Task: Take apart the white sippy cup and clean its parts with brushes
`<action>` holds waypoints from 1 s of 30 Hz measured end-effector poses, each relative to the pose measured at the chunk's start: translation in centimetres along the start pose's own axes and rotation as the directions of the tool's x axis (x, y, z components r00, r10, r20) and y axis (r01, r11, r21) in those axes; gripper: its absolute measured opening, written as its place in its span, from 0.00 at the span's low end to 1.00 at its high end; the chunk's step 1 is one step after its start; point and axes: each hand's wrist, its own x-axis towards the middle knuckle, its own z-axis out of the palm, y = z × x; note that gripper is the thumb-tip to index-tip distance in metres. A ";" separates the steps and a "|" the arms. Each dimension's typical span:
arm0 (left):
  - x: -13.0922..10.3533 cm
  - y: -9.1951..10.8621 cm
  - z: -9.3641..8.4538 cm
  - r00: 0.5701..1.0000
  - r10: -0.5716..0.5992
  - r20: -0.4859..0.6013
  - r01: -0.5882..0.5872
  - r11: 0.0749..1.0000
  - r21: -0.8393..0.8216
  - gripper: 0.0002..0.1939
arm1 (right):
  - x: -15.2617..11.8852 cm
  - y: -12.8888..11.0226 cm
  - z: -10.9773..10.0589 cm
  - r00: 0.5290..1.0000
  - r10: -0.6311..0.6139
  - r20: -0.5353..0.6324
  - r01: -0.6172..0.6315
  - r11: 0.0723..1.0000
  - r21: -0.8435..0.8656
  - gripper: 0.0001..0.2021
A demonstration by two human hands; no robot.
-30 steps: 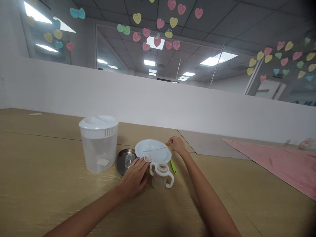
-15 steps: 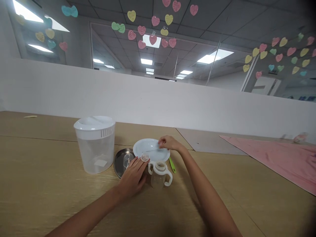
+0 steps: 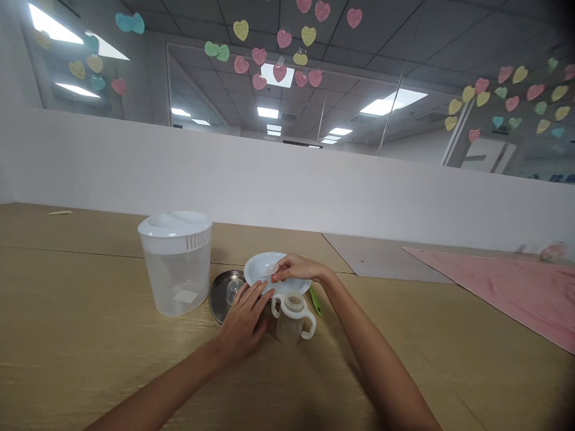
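My right hand (image 3: 296, 269) is over the white bowl (image 3: 255, 262), fingers pinched together on a small translucent round piece (image 3: 271, 269); a thin line, perhaps a straw, shows by the fingertips. My left hand (image 3: 241, 317) rests with its fingers stretched out, fingertips at the bowl's near rim. Partly behind its fingers, a clear dome-shaped cap (image 3: 232, 291) lies in the round metal dish (image 3: 218, 301). Just right of my left hand stands a clear baby bottle (image 3: 290, 326) with two white handles and an open neck.
A lidded clear plastic bucket (image 3: 177, 275) stands left of the metal dish. A green handle (image 3: 316, 301) sticks out beside the bowl. Pink cloth (image 3: 503, 287) lies at the right. A white wall (image 3: 269, 179) closes off the table's back.
My right hand has moved left across the bowl. The translucent round piece, earlier at my left fingertips, is now at my right fingers, farther back. My left hand stays in about the same place.
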 end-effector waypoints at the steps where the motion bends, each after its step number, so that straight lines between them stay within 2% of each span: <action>1: 0.0 0.0 -0.1 1.000 0.004 0.000 -0.004 1.000 -0.005 0.28 | -0.1 0.1 -0.3 1.000 0.018 0.000 -0.018 1.000 -0.019 0.16; 6: 0.1 0.2 -0.7 0.997 0.058 -0.044 -0.061 0.995 -0.085 0.22 | 0.1 1.2 -0.7 0.982 0.165 -0.090 -0.182 0.956 -0.231 0.13; 9: 0.1 0.3 -1.0 0.992 0.052 -0.111 -0.069 0.986 -0.152 0.19 | 0.6 2.0 0.0 0.960 0.229 -0.159 -0.269 0.914 -0.304 0.05; 11: 0.1 0.6 -1.2 0.990 0.039 -0.139 -0.068 0.975 -0.211 0.17 | 0.9 2.3 0.7 0.958 0.232 -0.166 -0.275 0.903 -0.331 0.02; 13: 0.0 1.2 -1.4 0.993 -0.013 -0.116 -0.024 0.950 -0.312 0.16 | 1.2 2.3 1.5 0.970 0.200 -0.141 -0.236 0.914 -0.330 0.03; 16: 0.0 2.7 -2.0 0.978 -0.204 0.028 0.187 0.820 -0.541 0.16 | 1.5 1.8 2.0 0.986 0.115 -0.120 -0.146 0.948 -0.284 0.07; 19: 0.1 4.0 -2.6 0.928 -0.311 0.205 0.363 0.627 -0.690 0.15 | 1.3 0.8 1.5 0.978 0.021 -0.209 -0.068 0.973 -0.220 0.15; 22: 0.4 4.4 -2.9 0.899 -0.342 0.274 0.424 0.522 -0.740 0.13 | 0.1 -1.3 0.5 0.955 -0.070 -0.288 0.039 0.993 -0.110 0.18; 25: 0.6 4.1 -2.9 0.865 -0.413 0.285 0.473 0.480 -0.739 0.12 | -2.0 -4.1 -0.3 0.959 -0.140 -0.246 0.175 0.976 0.127 0.18; 28: 0.7 3.6 -2.7 0.851 -0.452 0.268 0.490 0.499 -0.715 0.11 | -4.0 -6.3 -0.5 0.978 -0.132 -0.164 0.157 0.976 0.149 0.16; 30: 0.7 3.3 -2.5 0.854 -0.457 0.248 0.482 0.519 -0.706 0.10 | -4.8 -6.9 -0.4 0.985 -0.137 -0.104 0.150 0.980 0.129 0.16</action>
